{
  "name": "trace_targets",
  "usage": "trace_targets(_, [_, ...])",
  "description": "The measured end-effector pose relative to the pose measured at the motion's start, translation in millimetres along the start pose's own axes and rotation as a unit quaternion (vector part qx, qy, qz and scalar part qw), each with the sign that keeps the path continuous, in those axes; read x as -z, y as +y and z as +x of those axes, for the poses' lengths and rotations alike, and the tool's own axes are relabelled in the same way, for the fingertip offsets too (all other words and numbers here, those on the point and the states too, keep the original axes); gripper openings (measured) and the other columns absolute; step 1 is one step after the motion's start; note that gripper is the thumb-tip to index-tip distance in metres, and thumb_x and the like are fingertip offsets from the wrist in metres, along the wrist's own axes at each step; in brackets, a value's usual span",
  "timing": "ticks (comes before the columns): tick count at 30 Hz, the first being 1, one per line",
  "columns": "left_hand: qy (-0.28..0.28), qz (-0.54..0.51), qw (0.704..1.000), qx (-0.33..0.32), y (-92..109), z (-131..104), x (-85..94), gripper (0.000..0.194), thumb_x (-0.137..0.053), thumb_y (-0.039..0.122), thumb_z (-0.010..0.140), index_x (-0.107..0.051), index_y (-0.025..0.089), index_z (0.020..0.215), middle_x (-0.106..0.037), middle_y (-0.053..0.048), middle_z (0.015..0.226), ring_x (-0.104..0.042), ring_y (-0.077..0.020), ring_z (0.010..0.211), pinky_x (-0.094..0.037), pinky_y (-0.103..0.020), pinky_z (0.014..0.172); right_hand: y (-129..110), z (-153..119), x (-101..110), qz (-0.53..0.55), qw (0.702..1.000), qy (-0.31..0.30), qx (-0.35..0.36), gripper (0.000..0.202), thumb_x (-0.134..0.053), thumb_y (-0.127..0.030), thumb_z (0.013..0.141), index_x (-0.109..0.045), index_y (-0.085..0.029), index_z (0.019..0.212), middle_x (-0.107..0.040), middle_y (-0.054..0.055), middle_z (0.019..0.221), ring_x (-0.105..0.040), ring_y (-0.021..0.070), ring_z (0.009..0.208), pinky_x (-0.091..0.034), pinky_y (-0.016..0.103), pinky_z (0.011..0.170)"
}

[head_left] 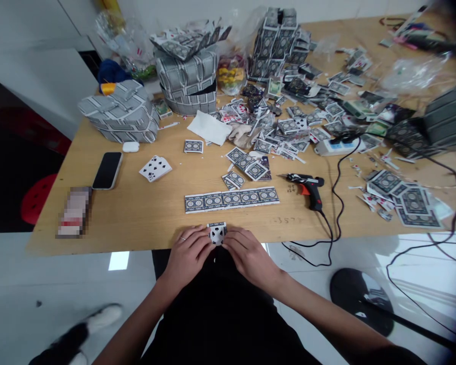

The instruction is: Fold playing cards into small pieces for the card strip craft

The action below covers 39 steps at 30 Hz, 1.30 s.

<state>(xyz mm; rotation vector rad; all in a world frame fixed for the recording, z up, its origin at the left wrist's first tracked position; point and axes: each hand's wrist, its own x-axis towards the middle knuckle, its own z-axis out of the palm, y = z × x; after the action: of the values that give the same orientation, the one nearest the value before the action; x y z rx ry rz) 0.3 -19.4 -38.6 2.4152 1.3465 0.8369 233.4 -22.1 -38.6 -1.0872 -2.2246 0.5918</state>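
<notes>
Pinching a seemingly part-folded card [217,235] at the near edge of the bench [137,218], our left hand [186,257] and right hand [252,257] have fingers closed on its sides; beyond, one strip [233,199] looks assembled, the card stack [155,168] unfolded.

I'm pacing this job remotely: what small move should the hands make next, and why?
Probably press the held card flatter along its far edge: a patterned strip shows there beside the spade face, which suggests a fold, and the left hand and right hand pinch its opposite sides.
</notes>
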Motion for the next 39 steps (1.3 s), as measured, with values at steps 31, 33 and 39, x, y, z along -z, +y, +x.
trace_targets(31, [-0.059,-0.049,0.996,0.041,0,13,8.7,0.008,-0.066,0.02,0.1,-0.072,0.024,0.099,-0.08,-0.002,0.115,-0.067,-0.0238,0.112,-0.05,-0.044,0.103,8,8,-2,0.0,1.0,-0.009,0.025,0.038,-0.058,-0.001,0.101,-0.069,-0.02,0.132,-0.074,0.013,0.12,-0.069,0.0306,0.123,-0.063,0.052,0.107])
trace_targets(33, [-0.057,-0.052,0.996,0.044,0,14,8.6,0.007,-0.066,0.02,0.1,-0.072,0.024,0.1,-0.08,-0.003,0.114,-0.068,-0.0237,0.112,-0.05,-0.044,0.103,7,8,-1,-0.004,1.0,-0.01,0.01,0.037,-0.058,-0.001,0.101,-0.07,-0.021,0.13,-0.071,0.013,0.122,-0.07,0.0303,0.118,-0.065,0.049,0.101])
trace_targets(39, [-0.057,-0.041,0.996,0.05,4,17,8.0,0.009,-0.064,0.02,0.1,-0.072,0.024,0.096,-0.078,-0.004,0.109,-0.066,-0.0245,0.107,-0.049,-0.044,0.098,6,8,-1,-0.01,1.0,-0.01,-0.006,0.031,-0.061,-0.001,0.099,-0.071,-0.019,0.122,-0.068,0.014,0.122,-0.07,0.03,0.112,-0.066,0.047,0.095])
